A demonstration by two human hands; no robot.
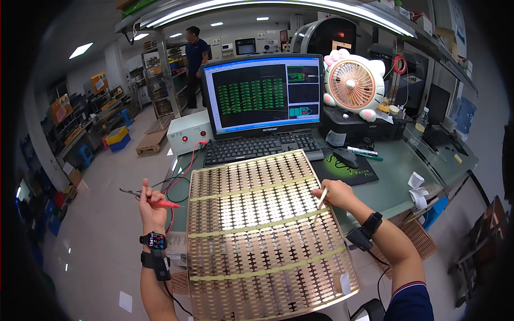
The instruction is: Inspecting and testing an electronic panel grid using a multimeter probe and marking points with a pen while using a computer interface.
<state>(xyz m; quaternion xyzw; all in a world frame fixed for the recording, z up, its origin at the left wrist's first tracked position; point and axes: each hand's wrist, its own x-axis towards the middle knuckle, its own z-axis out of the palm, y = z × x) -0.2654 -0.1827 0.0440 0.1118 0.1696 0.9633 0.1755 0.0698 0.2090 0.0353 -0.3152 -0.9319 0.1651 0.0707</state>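
A large copper-coloured circuit panel [241, 254] with rows of repeated shapes and three yellow-green strips lies tilted before me, its far edge near the keyboard. At its left edge my left hand [153, 215] is closed round a red test probe [163, 204], whose tip points right toward the panel. A dark, thin probe [130, 191] also sticks out leftward by those fingers; whether they grip it is unclear. Over the panel's right side, my right hand [338, 193] pinches a slim, pale pen-like stick [322, 198], pointing down at the surface. A small white paper piece [345, 283] sits at the lower right corner.
Behind the panel stand a keyboard [262, 150], a monitor [262, 96] and a white box [189, 131] with red and black leads. A mouse [345, 157], markers [364, 153] and a fan [351, 84] are to the right. Another person [196, 59] stands far back.
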